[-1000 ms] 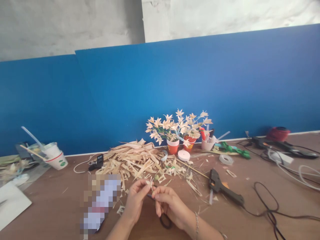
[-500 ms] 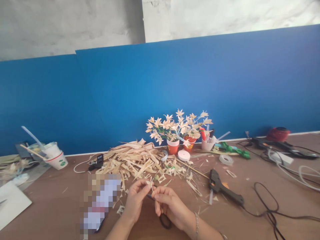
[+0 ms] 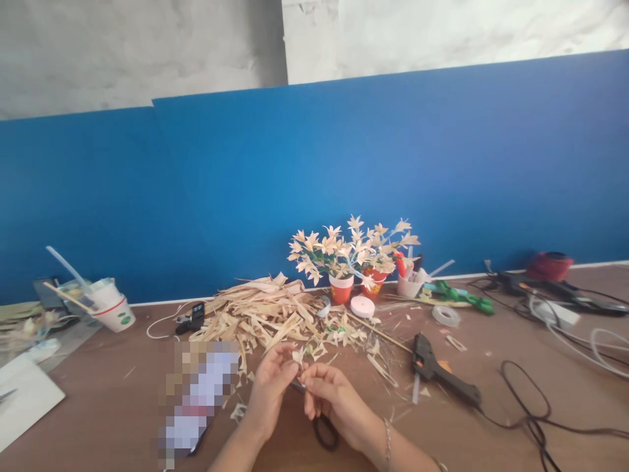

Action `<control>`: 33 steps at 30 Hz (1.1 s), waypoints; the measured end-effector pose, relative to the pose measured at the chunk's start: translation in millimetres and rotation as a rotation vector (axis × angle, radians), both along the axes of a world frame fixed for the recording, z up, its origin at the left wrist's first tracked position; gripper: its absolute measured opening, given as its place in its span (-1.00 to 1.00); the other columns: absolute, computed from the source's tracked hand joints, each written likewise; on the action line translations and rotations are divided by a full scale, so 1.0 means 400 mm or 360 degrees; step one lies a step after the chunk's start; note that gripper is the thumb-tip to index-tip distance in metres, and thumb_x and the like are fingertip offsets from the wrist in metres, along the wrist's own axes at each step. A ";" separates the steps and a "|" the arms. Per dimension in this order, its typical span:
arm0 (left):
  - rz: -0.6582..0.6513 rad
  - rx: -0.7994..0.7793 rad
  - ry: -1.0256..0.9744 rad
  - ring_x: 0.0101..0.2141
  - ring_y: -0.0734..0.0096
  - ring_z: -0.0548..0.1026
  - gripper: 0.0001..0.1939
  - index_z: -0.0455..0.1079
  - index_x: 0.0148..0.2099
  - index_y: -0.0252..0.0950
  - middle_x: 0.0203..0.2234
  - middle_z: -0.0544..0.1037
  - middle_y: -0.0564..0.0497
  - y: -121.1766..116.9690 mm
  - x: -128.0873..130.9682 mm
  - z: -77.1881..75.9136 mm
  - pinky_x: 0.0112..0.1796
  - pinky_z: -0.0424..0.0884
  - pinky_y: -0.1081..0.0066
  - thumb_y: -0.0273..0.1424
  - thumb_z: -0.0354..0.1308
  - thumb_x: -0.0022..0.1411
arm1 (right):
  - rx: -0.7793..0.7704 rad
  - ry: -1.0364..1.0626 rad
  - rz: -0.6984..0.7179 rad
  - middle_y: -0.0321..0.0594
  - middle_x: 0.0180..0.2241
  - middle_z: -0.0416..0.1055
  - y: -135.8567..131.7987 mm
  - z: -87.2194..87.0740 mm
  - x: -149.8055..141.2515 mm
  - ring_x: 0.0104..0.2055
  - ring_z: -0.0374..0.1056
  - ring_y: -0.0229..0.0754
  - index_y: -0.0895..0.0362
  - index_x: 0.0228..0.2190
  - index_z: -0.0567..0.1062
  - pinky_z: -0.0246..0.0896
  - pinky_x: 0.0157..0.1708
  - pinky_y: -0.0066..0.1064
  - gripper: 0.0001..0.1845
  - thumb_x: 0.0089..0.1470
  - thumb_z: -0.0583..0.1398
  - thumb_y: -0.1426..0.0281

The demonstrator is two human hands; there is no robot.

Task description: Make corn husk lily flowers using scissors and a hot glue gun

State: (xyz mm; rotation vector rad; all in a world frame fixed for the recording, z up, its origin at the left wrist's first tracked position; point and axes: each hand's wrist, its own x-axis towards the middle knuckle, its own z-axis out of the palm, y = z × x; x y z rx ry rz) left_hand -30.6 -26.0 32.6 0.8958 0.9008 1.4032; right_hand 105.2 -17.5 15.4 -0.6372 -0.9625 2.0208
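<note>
My left hand pinches a small pale straw flower piece between thumb and fingers. Close against it, my right hand is closed on black scissors, with their blades pointing at the piece and a black handle loop hanging below the palm. Both hands hover low over the brown table, just in front of a heap of dried straw leaves.
Finished straw flowers stand in red cups at the blue back wall. A black glue gun with its cord lies to the right, beside tape rolls. Cables and tools lie far right, a paper cup far left, a blurred patch left of my hands.
My hands stay nearly where they were; the straw piece in my left fingers has lifted and turned slightly against the scissors.
</note>
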 end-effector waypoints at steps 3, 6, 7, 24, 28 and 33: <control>0.0014 -0.0023 -0.0083 -0.32 0.33 0.46 -0.59 0.37 -0.13 -0.24 -0.31 0.49 -0.04 -0.002 0.003 0.000 -0.27 0.36 0.36 -0.37 0.32 -0.09 | 0.0044 -0.0054 -0.0039 -0.28 -0.68 0.42 0.000 0.002 0.001 -0.68 0.24 -0.38 0.21 -0.45 0.37 -0.07 -0.63 -0.56 -0.66 -0.14 0.29 0.20; -0.0114 -0.0107 -0.0115 -0.42 0.31 0.46 -0.68 0.40 -0.22 -0.31 -0.38 0.49 -0.08 -0.005 0.007 -0.012 -0.37 0.39 0.34 -0.30 0.29 -0.05 | 0.0085 -0.0097 -0.0097 -0.29 -0.68 0.41 -0.002 0.003 -0.002 -0.67 0.25 -0.37 0.20 -0.44 0.37 -0.06 -0.62 -0.56 -0.63 -0.15 0.28 0.16; -0.0166 -0.0132 -0.0125 -0.47 0.34 0.45 -0.71 0.41 -0.26 -0.33 -0.40 0.49 -0.07 -0.006 0.010 -0.017 -0.43 0.39 0.34 -0.28 0.27 -0.03 | 0.0102 -0.0109 -0.0115 -0.29 -0.68 0.41 -0.003 0.003 -0.003 -0.67 0.25 -0.37 0.20 -0.44 0.37 -0.05 -0.62 -0.56 -0.62 -0.15 0.28 0.15; -0.0173 -0.0119 -0.0029 -0.69 0.61 0.25 -0.80 0.39 -0.37 -0.37 -0.73 0.33 0.15 -0.014 0.037 -0.033 -0.59 0.19 0.54 -0.30 0.21 0.06 | 0.0356 -0.0263 -0.0303 -0.26 -0.67 0.40 -0.009 -0.006 -0.020 -0.61 0.26 -0.34 0.20 -0.55 0.35 0.05 -0.55 -0.52 -0.59 -0.14 0.25 0.09; -0.0112 -0.0113 -0.0013 -0.66 0.60 0.25 -0.79 0.34 -0.47 -0.35 -0.72 0.33 0.16 -0.014 0.035 -0.026 -0.57 0.21 0.55 -0.31 0.22 0.05 | 0.0353 -0.0268 -0.0291 -0.25 -0.63 0.42 -0.007 -0.004 -0.016 -0.57 0.30 -0.32 0.20 -0.52 0.36 0.10 -0.51 -0.51 -0.59 -0.14 0.25 0.08; 0.0080 -0.0132 0.0053 -0.53 0.54 0.36 -0.80 0.36 -0.50 -0.36 -0.59 0.44 0.08 -0.010 0.031 -0.014 -0.47 0.28 0.55 -0.34 0.27 -0.02 | 0.0330 -0.0477 -0.0217 -0.24 -0.65 0.44 -0.002 -0.015 -0.017 -0.58 0.33 -0.29 0.19 -0.50 0.35 0.09 -0.55 -0.51 -0.54 -0.24 0.29 0.06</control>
